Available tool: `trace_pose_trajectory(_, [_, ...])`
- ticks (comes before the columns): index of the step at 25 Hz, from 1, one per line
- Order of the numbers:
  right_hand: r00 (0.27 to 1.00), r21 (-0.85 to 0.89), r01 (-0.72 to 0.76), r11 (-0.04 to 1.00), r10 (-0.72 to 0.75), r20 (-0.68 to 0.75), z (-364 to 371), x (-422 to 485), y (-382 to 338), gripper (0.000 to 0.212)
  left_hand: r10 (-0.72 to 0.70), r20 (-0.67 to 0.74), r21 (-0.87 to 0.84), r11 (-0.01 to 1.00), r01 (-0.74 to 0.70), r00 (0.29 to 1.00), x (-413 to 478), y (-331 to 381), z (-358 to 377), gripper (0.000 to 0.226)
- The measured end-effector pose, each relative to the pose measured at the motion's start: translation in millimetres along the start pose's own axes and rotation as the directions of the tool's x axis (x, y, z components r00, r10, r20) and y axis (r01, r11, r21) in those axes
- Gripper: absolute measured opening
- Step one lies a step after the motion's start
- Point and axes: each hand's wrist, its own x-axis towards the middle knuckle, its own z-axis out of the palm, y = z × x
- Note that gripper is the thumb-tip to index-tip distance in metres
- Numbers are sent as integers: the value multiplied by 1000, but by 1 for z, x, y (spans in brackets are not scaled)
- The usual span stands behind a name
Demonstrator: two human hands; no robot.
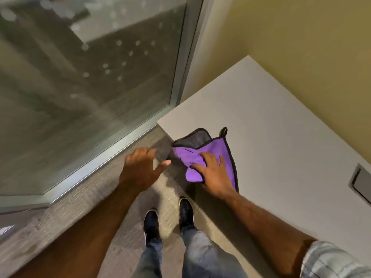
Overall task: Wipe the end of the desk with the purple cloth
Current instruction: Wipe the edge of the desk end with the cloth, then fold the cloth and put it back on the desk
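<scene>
The white bench (271,125) stands in the corner of the room, one side against the yellow wall (301,37) and its end facing a large window (90,67) with a metal frame.

The purple cloth (202,155) lies on the bench at the front edge, near the end corner. It has dark piping along its border, a small hanging loop (224,131) pointing away from the edge, and one corner folded over to show a grey underside. Part of the cloth bunches and hangs just past the bench's edge.

The right hand (213,171) rests palm down on the cloth with fingers spread, pressing it flat rather than gripping it. The left hand (140,167) hovers in the air beside the bench's end, over the floor (80,217), open with fingers loosely spread and holding nothing.

Further along the bench from the cloth, a grey recessed panel (361,183) sits flush in the top. Below the bench edge, the person's dark shoes (185,211) and jeans stand on the grey carpeted floor.
</scene>
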Motion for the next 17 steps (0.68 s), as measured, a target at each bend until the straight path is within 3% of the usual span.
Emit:
trace_pose_trajectory(5, [981,128,-190,973,193,-15,3,-51,11,46,90,117,-93,993,-80,989,1,33,-8,73])
trace_pose_trajectory(7, [942,285,-291,913,326,-83,1,-67,9,39,122,141,-126,987,-104,982,-1,49,-12,72])
trace_pose_trajectory(9, [878,524,-324,788,457,-143,-7,-76,5,37,153,159,-171,977,-125,975,-5,66,-18,75])
trace_pose_trajectory(12, [770,798,-239,553,608,-191,-32,-83,-1,26,215,198,-290,945,-152,956,-12,102,-25,74])
trace_pose_trajectory(15, [689,888,-74,454,667,-283,-60,-94,-14,20,229,223,-522,849,-83,948,-17,142,-40,81])
trace_pose_trajectory(17, [643,918,-8,396,705,-298,-75,-101,-21,34,271,205,-640,764,-81,941,-17,166,-54,84])
